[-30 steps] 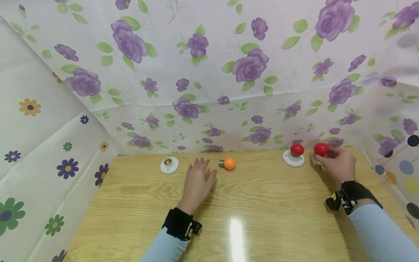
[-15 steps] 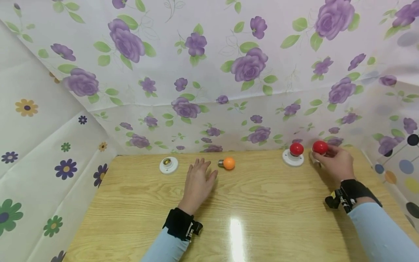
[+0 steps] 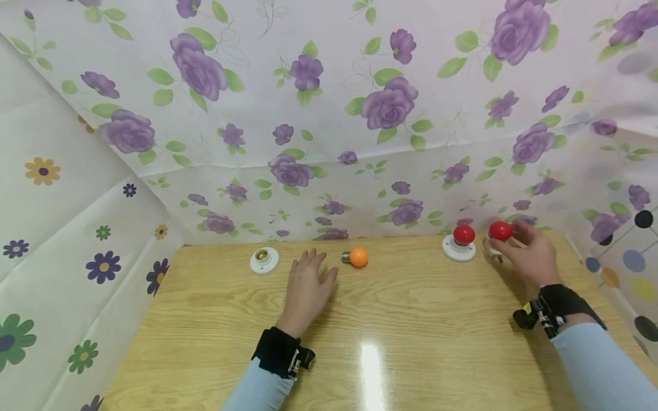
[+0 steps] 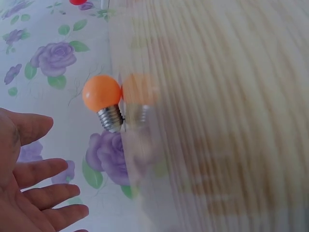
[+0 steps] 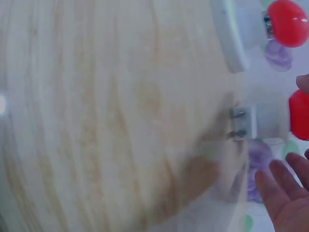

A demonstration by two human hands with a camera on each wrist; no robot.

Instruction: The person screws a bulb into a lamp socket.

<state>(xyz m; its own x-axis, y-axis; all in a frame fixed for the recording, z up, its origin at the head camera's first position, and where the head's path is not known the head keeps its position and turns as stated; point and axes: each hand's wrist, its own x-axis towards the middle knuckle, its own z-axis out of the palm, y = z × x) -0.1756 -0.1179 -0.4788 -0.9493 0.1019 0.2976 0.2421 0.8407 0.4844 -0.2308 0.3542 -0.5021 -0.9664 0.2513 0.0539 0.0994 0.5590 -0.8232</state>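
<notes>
My right hand (image 3: 532,257) grips a red bulb (image 3: 500,231) at the table's back right, thumb on one side and fingers on the other. Under this bulb is a white plug base (image 5: 268,121) with two metal pins, seen in the right wrist view. Just left of it, a second red bulb (image 3: 464,234) stands upright in a round white lamp holder (image 3: 457,249). My left hand (image 3: 305,291) is held with fingers extended and nothing in them. Beside it lies an orange bulb (image 3: 358,257) with a silver screw base, apart from the fingers.
A round white lamp holder (image 3: 264,261) without a bulb sits at the back left of the wooden table (image 3: 401,308). Behind the table rises a flowered sheet (image 3: 329,131). More patterned sheet (image 3: 629,251) borders the right side.
The right hand and its red bulb have barely shifted; a pin of the plug base now shows below the thumb in the head view. The left hand stays beside the orange bulb.
</notes>
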